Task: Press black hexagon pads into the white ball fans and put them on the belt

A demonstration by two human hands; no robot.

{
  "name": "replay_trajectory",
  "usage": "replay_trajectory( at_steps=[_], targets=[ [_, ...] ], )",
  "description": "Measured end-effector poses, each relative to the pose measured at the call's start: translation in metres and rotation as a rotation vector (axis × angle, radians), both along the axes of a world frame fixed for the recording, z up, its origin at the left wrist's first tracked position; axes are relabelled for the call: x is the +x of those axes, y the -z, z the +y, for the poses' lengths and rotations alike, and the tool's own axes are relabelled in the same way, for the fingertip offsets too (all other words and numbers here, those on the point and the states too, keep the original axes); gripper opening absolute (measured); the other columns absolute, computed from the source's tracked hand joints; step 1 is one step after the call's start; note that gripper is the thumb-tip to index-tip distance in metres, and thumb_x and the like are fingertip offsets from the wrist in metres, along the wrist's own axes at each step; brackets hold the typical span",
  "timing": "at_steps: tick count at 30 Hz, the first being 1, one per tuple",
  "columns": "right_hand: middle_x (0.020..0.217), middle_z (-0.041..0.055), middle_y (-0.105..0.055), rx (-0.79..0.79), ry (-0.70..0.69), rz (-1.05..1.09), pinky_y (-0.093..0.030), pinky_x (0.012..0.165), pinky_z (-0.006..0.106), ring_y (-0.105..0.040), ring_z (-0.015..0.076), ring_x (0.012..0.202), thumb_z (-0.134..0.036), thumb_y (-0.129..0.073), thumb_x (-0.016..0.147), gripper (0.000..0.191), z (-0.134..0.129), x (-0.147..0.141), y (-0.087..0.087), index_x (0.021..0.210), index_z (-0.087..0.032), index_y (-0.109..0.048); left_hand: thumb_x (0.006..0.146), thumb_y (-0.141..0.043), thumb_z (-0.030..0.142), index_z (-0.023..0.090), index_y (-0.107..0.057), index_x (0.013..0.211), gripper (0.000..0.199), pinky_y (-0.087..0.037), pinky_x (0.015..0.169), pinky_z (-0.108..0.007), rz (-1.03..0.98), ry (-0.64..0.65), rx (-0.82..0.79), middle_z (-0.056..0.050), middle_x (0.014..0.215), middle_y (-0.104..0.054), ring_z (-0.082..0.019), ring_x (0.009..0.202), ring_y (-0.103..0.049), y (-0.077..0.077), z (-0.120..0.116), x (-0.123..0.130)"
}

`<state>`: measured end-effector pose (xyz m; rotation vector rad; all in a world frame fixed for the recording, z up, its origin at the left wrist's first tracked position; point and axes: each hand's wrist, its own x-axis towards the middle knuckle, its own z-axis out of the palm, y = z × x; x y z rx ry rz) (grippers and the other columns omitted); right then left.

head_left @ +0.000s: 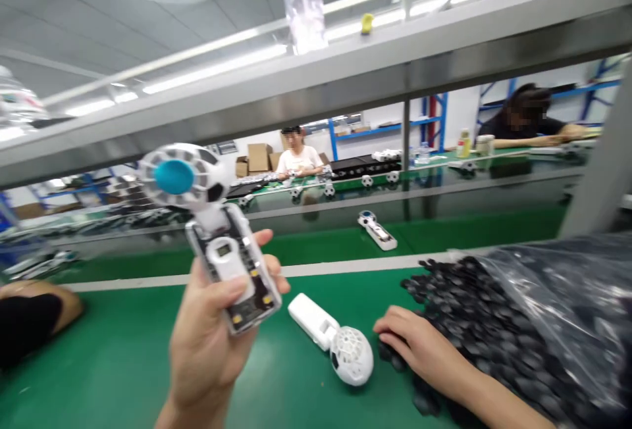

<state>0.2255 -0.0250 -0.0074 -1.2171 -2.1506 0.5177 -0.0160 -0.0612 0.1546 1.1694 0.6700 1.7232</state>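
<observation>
My left hand (212, 330) is wrapped around a handheld fan (239, 271), held up in front of me. Its round head is white and black with a blue centre, and the body shows a small display and exposed circuitry. A second handheld fan (313, 320), white, lies on the green bench between my hands, its round grille head toward me. My right hand (419, 347) is at the near left edge of a heap of small black pieces (494, 330), fingers curled in against a few of them. Whether one is gripped is partly hidden under the fingers.
A clear plastic bag (563, 297) partly covers the heap. Another fan (378, 230) lies on the green and dark conveyor beyond a pale strip (336, 267). A metal shelf (345, 80) crosses overhead. Other people sit across the line; someone's arm (39, 310) is at left.
</observation>
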Motion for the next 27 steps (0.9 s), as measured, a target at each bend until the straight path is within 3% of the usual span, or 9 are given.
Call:
replay_trajectory(
  at_steps=[8, 27],
  targets=[
    [0.084, 0.0028, -0.054, -0.080, -0.013, -0.016, -0.041, 0.071, 0.025, -0.054, 0.0153, 0.080, -0.025, -0.037, 0.090, 0.021, -0.002, -0.002, -0.004, 0.088, -0.023, -0.058, 0.077, -0.044, 0.013, 0.023, -0.054, 0.108, 0.034, -0.050, 0.062, -0.032, 0.026, 0.198, 0.077, -0.006, 0.085, -0.064, -0.020, 0.075, -0.061, 0.010, -0.006, 0.001],
    [0.086, 0.0029, -0.053, -0.089, -0.017, -0.018, -0.041, 0.072, 0.025, -0.054, 0.0151, 0.082, -0.024, -0.036, 0.090, 0.021, -0.002, -0.002, -0.005, 0.088, -0.022, -0.057, 0.074, -0.047, 0.018, 0.024, -0.055, 0.109, 0.036, -0.048, 0.058, -0.032, 0.074, 0.184, 0.058, -0.006, 0.081, -0.064, -0.019, 0.066, -0.059, 0.007, -0.009, 0.006]
  ],
)
